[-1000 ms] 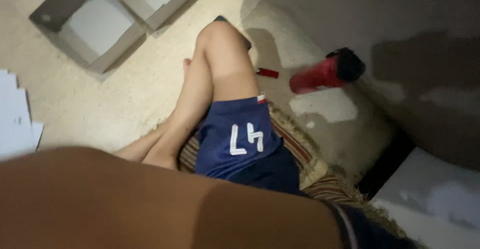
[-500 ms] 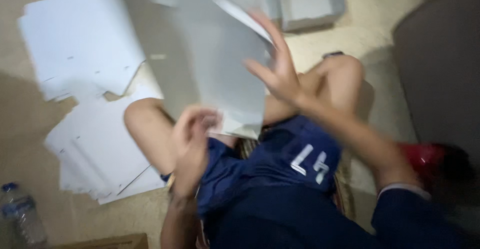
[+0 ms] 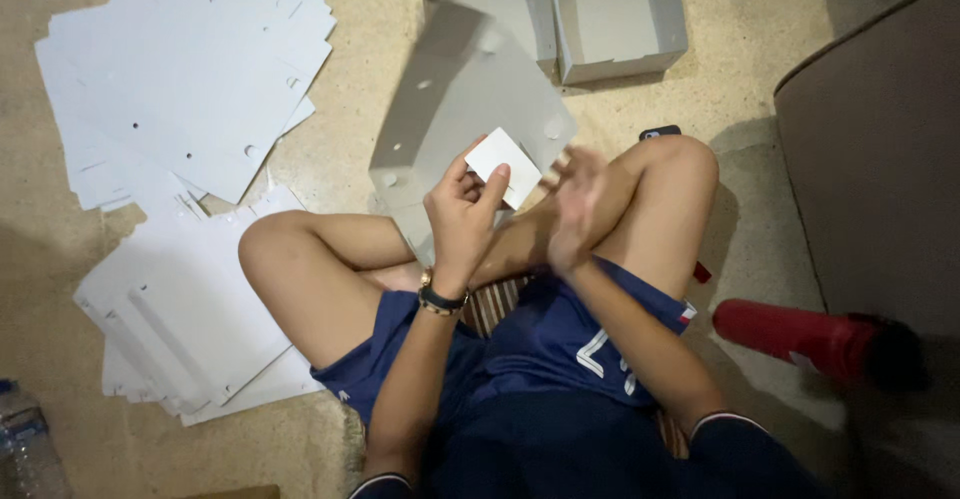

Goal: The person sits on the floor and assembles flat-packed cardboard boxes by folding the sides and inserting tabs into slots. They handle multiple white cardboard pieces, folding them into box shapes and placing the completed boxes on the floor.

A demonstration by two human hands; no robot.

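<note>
Over the crossed legs, the left hand [image 3: 462, 217] pinches a flap of a flat grey cardboard box blank [image 3: 455, 109], held tilted above the floor [image 3: 330, 149]; the right hand [image 3: 578, 204], blurred, is spread open beside it. 2 folded boxes [image 3: 610, 19] sit beyond.

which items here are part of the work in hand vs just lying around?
In hand:
- grey die-cut cardboard sheet, gripped by the left hand
- right hand, blurred, beside the sheet
- flat cardboard blanks stacked on the floor
- two folded grey boxes

Lying about:
- red bottle
- clear plastic bottle
- phone behind the knee
</note>
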